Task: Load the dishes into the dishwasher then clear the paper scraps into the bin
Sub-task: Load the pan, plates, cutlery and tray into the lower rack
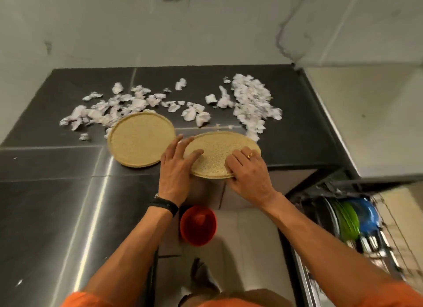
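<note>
Plate [220, 154] held between scraps [250, 100] and bin [198, 225]

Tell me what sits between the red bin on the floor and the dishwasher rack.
Head view: nothing stands between the red bin and the dishwasher rack, only bare pale floor, crossed above by the right forearm.

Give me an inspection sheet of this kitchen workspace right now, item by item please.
Surface: dark countertop, glossy, tile seams visible.
Job's things: two tan plates; right plate tilted, overhanging the front edge; left plate lying flat. Paper scraps scattered along the back, densest at right.
Clutter: nothing seen beyond the scraps.
Grippers: left hand and right hand grip opposite edges of the right plate.
Cables: nothing seen.
Surroundings: red bin on the floor below; open dishwasher rack at right, holding green and blue plates; marble-look wall behind.
</note>
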